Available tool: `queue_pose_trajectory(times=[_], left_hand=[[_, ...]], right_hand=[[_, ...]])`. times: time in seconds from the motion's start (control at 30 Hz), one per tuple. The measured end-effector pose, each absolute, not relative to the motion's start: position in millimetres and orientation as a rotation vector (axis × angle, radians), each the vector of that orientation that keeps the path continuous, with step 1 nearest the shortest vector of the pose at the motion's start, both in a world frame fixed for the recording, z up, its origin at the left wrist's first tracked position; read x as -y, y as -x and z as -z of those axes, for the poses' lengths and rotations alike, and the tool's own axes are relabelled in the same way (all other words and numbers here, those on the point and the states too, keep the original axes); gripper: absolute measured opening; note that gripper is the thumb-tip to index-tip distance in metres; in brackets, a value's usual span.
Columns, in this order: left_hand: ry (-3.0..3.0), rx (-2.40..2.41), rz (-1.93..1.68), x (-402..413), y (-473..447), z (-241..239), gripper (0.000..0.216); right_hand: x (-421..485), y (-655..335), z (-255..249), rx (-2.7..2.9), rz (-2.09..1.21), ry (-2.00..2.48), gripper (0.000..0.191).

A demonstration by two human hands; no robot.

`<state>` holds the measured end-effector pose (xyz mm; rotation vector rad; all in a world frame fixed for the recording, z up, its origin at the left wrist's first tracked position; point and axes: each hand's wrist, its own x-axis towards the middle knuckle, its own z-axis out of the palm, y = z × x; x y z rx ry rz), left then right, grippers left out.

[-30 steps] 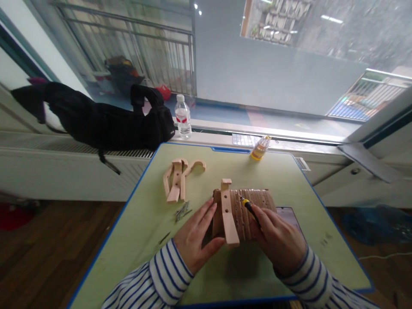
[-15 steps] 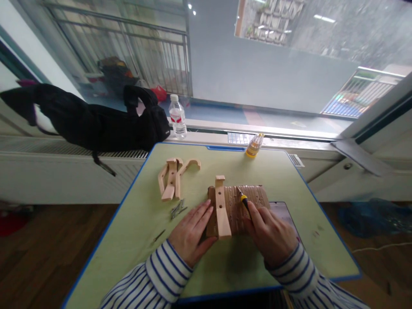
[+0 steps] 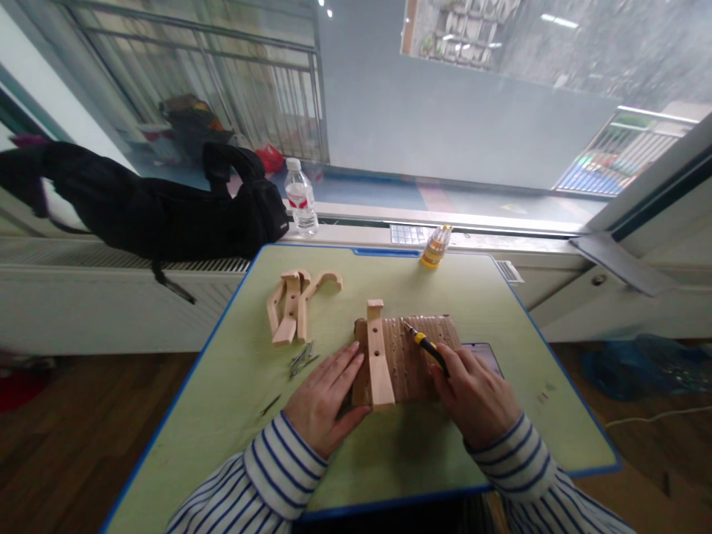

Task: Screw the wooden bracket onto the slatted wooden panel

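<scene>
A brown corrugated cardboard piece (image 3: 414, 363) lies on the table in front of me, dotted with small holes. Across its left part rests a pale wooden hook (image 3: 379, 363) with two screw holes. My left hand (image 3: 328, 393) lies flat with fingers stretched onto the cardboard's left edge, beside the hook. In my right hand (image 3: 472, 393) is a screwdriver (image 3: 427, 347) with a yellow and black handle; its tip points at the cardboard's upper middle, and whether it touches cannot be made out. Several more wooden hooks (image 3: 292, 308) and loose screws (image 3: 300, 359) lie to the left.
A phone (image 3: 483, 356) lies partly behind my right hand. At the table's (image 3: 222, 415) far edge stands a small yellow-capped bottle (image 3: 435, 247). Beyond, on the windowsill, are a water bottle (image 3: 301, 199) and a black bag (image 3: 183, 211).
My right hand has drawn back slightly right, and more of the screwdriver's handle shows, lying at a flatter angle. My left hand keeps its place on the cardboard. The view shifted slightly.
</scene>
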<state>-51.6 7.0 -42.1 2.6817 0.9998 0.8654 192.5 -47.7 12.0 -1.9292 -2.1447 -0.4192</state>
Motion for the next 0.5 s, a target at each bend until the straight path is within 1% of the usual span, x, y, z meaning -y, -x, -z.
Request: queue_pose_trajectory(times=[0.3,0.5], left_hand=[[-2.645,-1.026,-0.826,-4.8,50.7,40.8,0.061],[-2.635,-1.029,-0.814,-3.5,51.0,40.3,0.067]], right_hand=[[46.2,-196.6,-10.3,2.134,0.417,1.957,0.036],[43.4,-203.1,-10.1,2.159,0.387,1.952,0.036]])
